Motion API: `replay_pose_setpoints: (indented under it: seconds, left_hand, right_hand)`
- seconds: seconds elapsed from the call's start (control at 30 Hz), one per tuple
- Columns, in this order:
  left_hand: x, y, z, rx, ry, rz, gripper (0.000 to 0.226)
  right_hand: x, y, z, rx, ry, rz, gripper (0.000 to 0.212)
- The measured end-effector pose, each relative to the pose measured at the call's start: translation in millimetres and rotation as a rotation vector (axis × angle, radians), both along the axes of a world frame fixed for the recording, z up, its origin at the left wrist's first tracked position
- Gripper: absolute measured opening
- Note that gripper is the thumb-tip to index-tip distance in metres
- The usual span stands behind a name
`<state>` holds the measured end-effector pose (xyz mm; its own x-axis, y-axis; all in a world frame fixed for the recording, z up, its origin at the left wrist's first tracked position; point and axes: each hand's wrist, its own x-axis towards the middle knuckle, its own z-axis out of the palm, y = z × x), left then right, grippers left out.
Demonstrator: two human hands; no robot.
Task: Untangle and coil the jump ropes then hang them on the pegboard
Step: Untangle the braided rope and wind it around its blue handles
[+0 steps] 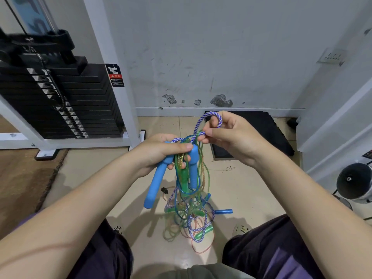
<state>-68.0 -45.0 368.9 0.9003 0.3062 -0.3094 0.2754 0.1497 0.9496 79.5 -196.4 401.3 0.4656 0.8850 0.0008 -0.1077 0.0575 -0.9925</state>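
Above open floor (141,198), seemingly free-hanging jump ropes (187,202).

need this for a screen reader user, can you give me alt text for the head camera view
A person's left hand grips two blue handles atop a tangle of jump ropes hanging to the tiled floor, while the right hand pinches a loop of blue-and-white braided rope. A black weight stack stands left.

Weight stack (60,101) at left against wall (201,47). Floor mat (261,133) ahead right, at wall base. Rope tangle (189,214) on floor (141,198), centre, between 2 knees; handles (159,178) raised above it.
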Motion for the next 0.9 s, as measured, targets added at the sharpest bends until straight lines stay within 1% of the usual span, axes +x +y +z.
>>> replay_pose_setpoints:
  seconds: [0.1,0.2,0.33,0.43,0.53,0.6,0.67,0.77,0.9]
  left_hand:
    - [0,-2,-3,0.044,0.029,-0.014,0.032]
    - [2,0,-2,-0.002,0.027,0.009,0.026]
    - [2,5,-1,-0.045,0.052,0.077,0.007]
    - [3,8,-2,0.028,0.071,0.142,0.004]
    - [3,13,-2,0.057,0.023,0.248,0.015]
    - [2,15,0,0.037,-0.028,0.274,0.016]
    - [0,10,3,0.033,-0.060,0.193,0.019]
    - [1,-1,2,0.064,-0.076,0.044,0.036]
    - [3,-10,0,0.146,-0.059,0.072,0.037]
  right_hand:
    - [-2,1,-3,-0.021,-0.027,0.012,0.022]
    - [0,1,-2,-0.019,-0.015,-0.013,0.019]
    - [2,0,-2,-0.022,-0.011,-0.008,0.015]
    - [0,0,-3,-0.041,-0.021,0.003,0.013]
    - [2,1,-3,-0.049,-0.022,-0.016,0.015]
    - [3,1,-2,-0.024,0.008,-0.025,0.015]
    - [2,2,-1,0.005,0.052,-0.017,0.016]
    - [-2,4,-2,0.017,0.086,0.014,0.016]
    - [-7,6,-3,0.042,0.146,0.034,0.017]
